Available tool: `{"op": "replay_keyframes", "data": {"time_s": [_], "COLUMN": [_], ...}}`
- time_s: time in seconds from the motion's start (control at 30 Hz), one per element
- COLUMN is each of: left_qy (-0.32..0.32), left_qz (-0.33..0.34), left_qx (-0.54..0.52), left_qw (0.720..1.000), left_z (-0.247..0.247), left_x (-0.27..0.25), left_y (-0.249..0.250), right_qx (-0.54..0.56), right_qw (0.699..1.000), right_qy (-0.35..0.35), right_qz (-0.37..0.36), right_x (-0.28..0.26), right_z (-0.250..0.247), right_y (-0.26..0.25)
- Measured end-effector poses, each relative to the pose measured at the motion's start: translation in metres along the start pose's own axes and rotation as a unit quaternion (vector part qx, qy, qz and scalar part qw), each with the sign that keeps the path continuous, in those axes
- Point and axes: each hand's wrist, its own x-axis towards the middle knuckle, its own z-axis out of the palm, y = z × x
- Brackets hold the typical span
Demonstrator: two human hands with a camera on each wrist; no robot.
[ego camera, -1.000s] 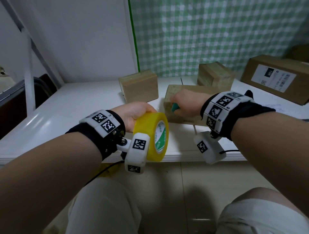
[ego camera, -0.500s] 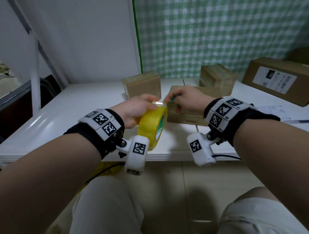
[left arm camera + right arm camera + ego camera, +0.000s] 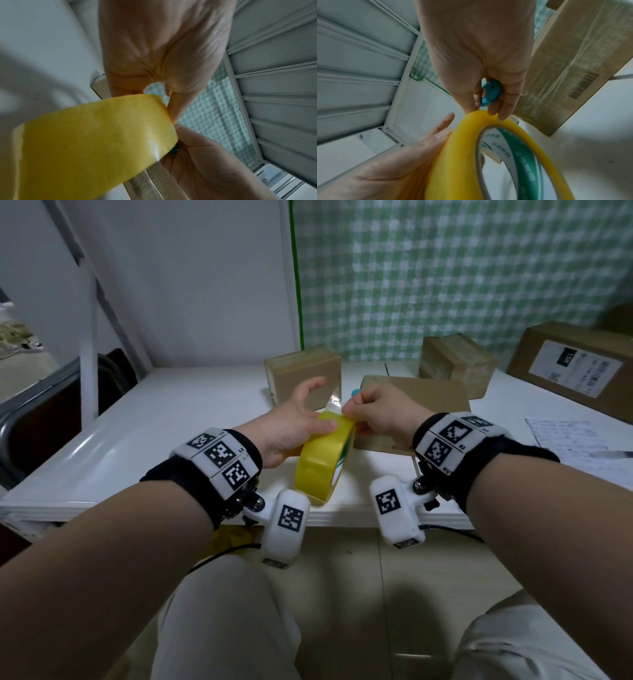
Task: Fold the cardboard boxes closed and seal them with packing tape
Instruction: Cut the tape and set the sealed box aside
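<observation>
My left hand grips a yellow roll of packing tape above the front of the white table, thumb on the rim. My right hand meets it at the top of the roll. It holds a teal cutter in its curled fingers while thumb and forefinger pick at the tape's edge. A short clear bit of tape stands up there. Just behind the hands a flat cardboard box lies closed, with clear tape showing on its side.
Two small cardboard boxes stand at the back of the table. A larger labelled box is at the far right, with a printed sheet in front of it. A green-checked cloth hangs behind.
My right hand has left the flat box and come over to the roll's top. My left hand has raised the roll toward it and turned it edge-on.
</observation>
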Motion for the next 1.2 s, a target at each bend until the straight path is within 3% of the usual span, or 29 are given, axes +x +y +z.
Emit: {"op": "replay_keyframes", "data": {"time_s": [0.4,0.73,0.9,1.0,1.13,1.2], "left_qy": [-0.023,-0.037,0.006,0.056,0.132,0.155], "left_qz": [-0.038,-0.059,-0.047,-0.039,-0.028,-0.028], "left_qx": [0.026,0.009,0.058,0.080,0.165,0.247], "left_qw": [0.999,0.998,0.997,0.994,0.977,0.956], "left_z": [-0.007,-0.006,-0.003,-0.008,-0.012,-0.012], "left_x": [-0.003,-0.006,-0.002,0.003,0.016,0.021], "left_y": [0.001,0.005,0.010,0.009,-0.001,-0.007], "right_qx": [0.014,-0.012,-0.107,-0.097,-0.071,-0.112], "right_qw": [0.999,0.997,0.986,0.985,0.995,0.993], "right_qy": [-0.003,0.057,0.117,0.140,0.069,0.024], "right_qz": [-0.048,-0.056,-0.061,-0.042,0.014,0.035], "right_x": [-0.010,-0.013,-0.011,-0.010,-0.018,-0.022], "right_z": [0.008,0.008,-0.003,-0.017,-0.018,-0.014], "right_y": [-0.002,-0.003,-0.003,0.004,0.007,0.010]}}
